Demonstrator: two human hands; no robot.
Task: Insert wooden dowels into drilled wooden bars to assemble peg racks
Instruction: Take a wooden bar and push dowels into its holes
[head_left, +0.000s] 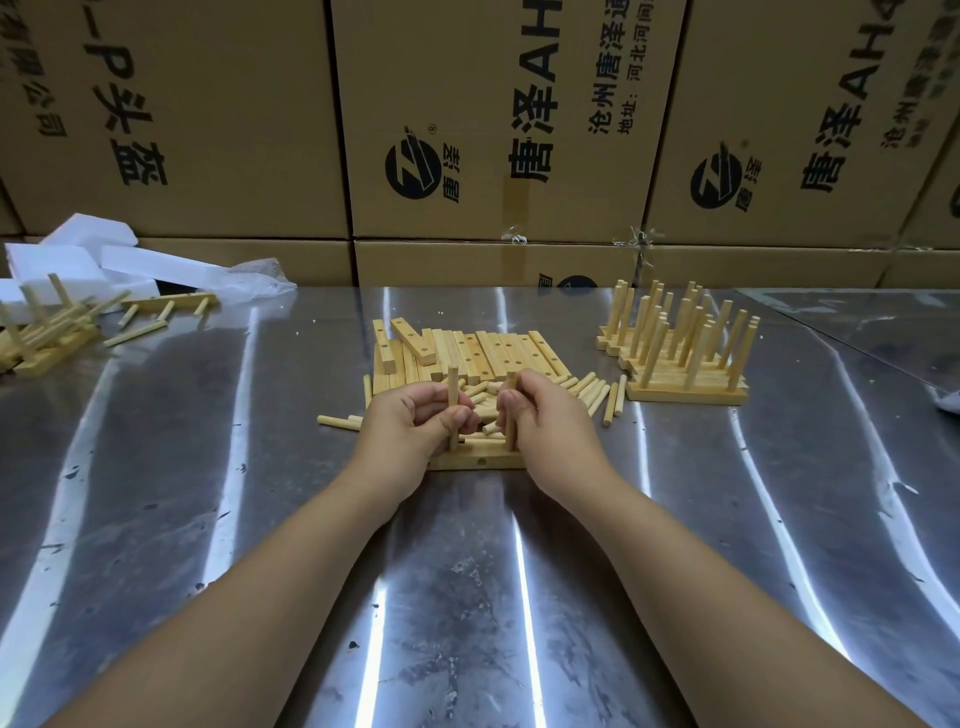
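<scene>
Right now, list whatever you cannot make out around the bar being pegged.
Head view:
Bar: both ends covered by the left hand and right hand, so hole count unknown.
Left dowel and right dowel: middles wrapped by fingers; seating depth hidden inside the bar.
Rack pile: cut by left edge.
White object: cut by right edge, unidentifiable.

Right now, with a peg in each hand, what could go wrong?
The bar looks unheld: the left hand and right hand both grip dowels, so it may slide or tip on the smooth table. The left dowel or right dowel might enter crooked and jam. Loose dowels behind could roll underneath.
</scene>
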